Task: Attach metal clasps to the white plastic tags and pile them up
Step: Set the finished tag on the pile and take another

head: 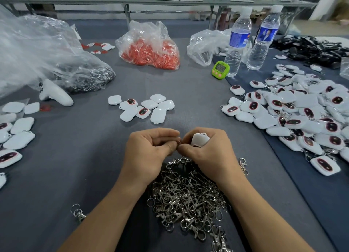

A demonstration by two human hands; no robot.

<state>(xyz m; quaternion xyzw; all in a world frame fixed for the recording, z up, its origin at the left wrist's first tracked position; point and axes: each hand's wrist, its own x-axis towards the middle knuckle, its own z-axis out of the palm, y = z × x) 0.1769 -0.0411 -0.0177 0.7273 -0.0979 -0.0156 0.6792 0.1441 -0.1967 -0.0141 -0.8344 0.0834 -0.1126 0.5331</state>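
At the centre of the frame, slightly below the middle, the two hands meet thumb to thumb over the grey table [90, 157]. The right hand [209, 149] is curled around a white plastic tag [200, 139], which peeps out above its knuckles with the small loop end turned up, apparently so the hole faces the other hand. The left hand [149, 151] is pinched shut on something small at the meeting point, where a glint of a metal ring [178, 142] shows; how much of a clasp it has hold of I cannot tell, since the fingers hide it. This looks like the threading step, ring being worked through the tag's loop. Directly under the wrists, in the lower centre, lies the heap of loose clasps [188, 198], kept close so the next one is a short reach. Just above the hands sits a small cluster of bare tags [143, 108], likely the waiting supply. The big pile of finished tags [294, 115] spreads along the right edge, some with clasps showing, so the held tag probably goes there. A green timer [220, 70] stands beyond, beside two water bottles [251, 42].
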